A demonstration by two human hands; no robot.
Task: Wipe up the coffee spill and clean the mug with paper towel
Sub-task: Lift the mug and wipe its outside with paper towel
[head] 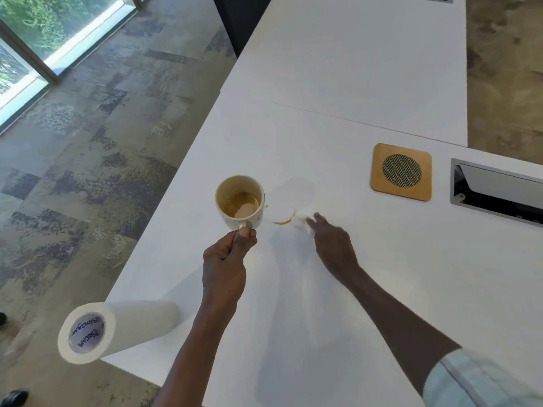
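My left hand [227,254] grips the handle of a cream mug [239,201] and holds it above the white table [367,274]. A little brown coffee sits in the mug's bottom. To its right a curved brown coffee spill [284,220] marks the tabletop, with a small drop nearer the mug. My right hand [330,240] presses a crumpled white piece of paper towel [302,219] onto the table at the right end of the spill. The fingers cover part of the towel.
A roll of paper towel [117,327] stands at the table's near left corner. A square wooden coaster [401,171] with a mesh centre lies to the right, beside a metal cable hatch [496,192]. The table edge drops to carpet on the left.
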